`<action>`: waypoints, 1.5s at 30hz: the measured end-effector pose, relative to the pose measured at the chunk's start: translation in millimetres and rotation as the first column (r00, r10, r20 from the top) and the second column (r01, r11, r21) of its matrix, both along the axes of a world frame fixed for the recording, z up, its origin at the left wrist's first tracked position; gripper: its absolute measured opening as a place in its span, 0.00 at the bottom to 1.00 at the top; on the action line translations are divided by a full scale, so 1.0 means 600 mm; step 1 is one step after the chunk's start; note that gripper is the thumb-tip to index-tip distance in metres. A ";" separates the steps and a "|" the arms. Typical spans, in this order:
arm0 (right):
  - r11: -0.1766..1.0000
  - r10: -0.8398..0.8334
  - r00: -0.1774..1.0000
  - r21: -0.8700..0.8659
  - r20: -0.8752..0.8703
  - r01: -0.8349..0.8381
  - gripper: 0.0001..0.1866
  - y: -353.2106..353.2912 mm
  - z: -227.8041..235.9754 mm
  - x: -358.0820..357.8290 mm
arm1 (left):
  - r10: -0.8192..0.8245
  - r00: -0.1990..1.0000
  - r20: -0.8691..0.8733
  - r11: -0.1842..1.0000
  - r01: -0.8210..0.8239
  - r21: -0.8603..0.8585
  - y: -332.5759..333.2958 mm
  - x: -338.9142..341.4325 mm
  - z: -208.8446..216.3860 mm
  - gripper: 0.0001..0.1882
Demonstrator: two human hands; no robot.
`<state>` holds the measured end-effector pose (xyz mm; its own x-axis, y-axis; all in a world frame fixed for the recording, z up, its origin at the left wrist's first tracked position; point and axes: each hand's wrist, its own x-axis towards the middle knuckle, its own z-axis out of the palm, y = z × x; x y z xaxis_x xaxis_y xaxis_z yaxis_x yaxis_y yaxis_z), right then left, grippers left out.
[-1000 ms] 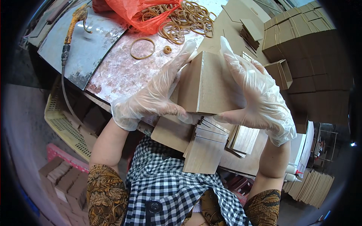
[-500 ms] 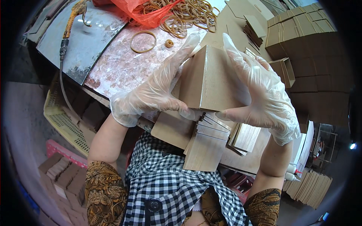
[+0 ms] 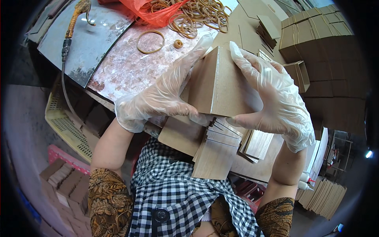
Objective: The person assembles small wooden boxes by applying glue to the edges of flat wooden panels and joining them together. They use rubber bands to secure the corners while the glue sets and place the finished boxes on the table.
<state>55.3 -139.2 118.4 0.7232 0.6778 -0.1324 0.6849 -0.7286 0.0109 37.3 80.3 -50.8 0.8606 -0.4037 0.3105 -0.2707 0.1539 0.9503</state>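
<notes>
A brown wooden box [image 3: 233,89] is held between my two gloved hands, with one corner edge turned toward me. A thin whitish line runs down that edge. My left hand [image 3: 169,89] grips the box's left side, its thumb at the lower corner and its fingers along the far upper part. On the right side my right hand [image 3: 272,96] presses likewise, thumb low and fingers up. The far sides of the box are hidden. Right below it, a fanned stack of thin wooden slats [image 3: 217,152] lies at the table's near edge, beside a flat brown board [image 3: 179,136].
Rubber bands [image 3: 197,17] spill from a red plastic bag [image 3: 158,15] at the back; one loose band [image 3: 151,42] lies nearer. A tape-wrapped tool [image 3: 73,23] with a cable rests at the far left. Stacked boxes [image 3: 316,27] stand right, a yellow crate [image 3: 65,126] left.
The fingers of my right hand have bent slightly lower along the box. The box has shifted only slightly, still between both hands.
</notes>
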 end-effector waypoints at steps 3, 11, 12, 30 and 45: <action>1.000 -0.001 1.000 -0.009 0.008 0.001 0.63 0.000 -0.001 0.000 | -0.003 1.000 0.006 1.000 0.004 -0.030 -0.002 0.000 -0.002 0.64; 0.999 -0.028 1.000 -0.027 -0.011 0.028 0.62 0.002 -0.001 -0.002 | 0.000 0.999 0.047 0.998 0.004 -0.069 -0.009 0.003 -0.011 0.63; 0.999 -0.027 1.000 -0.026 -0.014 0.026 0.62 0.002 -0.001 -0.001 | -0.001 0.999 0.048 0.998 0.004 -0.068 -0.008 0.003 -0.010 0.63; 0.998 0.045 0.999 0.054 -0.016 -0.045 0.67 -0.016 -0.007 0.000 | -0.061 0.998 -0.014 0.997 0.062 0.047 0.003 -0.001 0.025 0.70; 0.791 -0.099 0.949 0.555 -0.300 0.258 0.59 -0.181 -0.088 -0.034 | -0.100 0.966 0.237 0.885 -0.023 0.466 -0.018 0.021 0.157 0.79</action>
<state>34.8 -247.6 65.4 0.8369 0.5445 0.0567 0.4640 -0.6506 -0.6011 50.0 69.5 43.4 0.7614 -0.5844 0.2805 -0.5084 -0.2699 0.8177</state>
